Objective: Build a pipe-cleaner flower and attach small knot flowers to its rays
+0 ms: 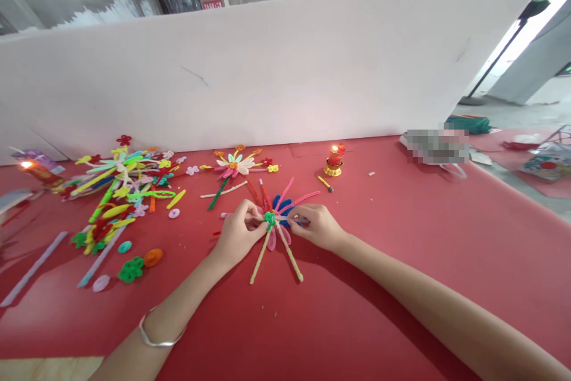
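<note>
A pipe-cleaner flower [284,238] is between my two hands, just above or on the red table. It has a small green knot [270,220] at its middle, two pale yellow stems [292,259] pointing toward me, pink and red stems pointing away, and blue and pink loop petals. My left hand [238,231] pinches it beside the green knot, thumb against the knot. From the other side, my right hand [319,225] is closed on a pale stem at the flower's right. Its fingertips partly cover the blue petals [282,204].
Finished pipe-cleaner flowers [235,166] and a colourful heap [120,173] lie left and behind. A lit red candle [334,158] stands near the white board [267,84], another burning candle [42,176] at far left. A short yellow stick [325,184] lies near the first candle.
</note>
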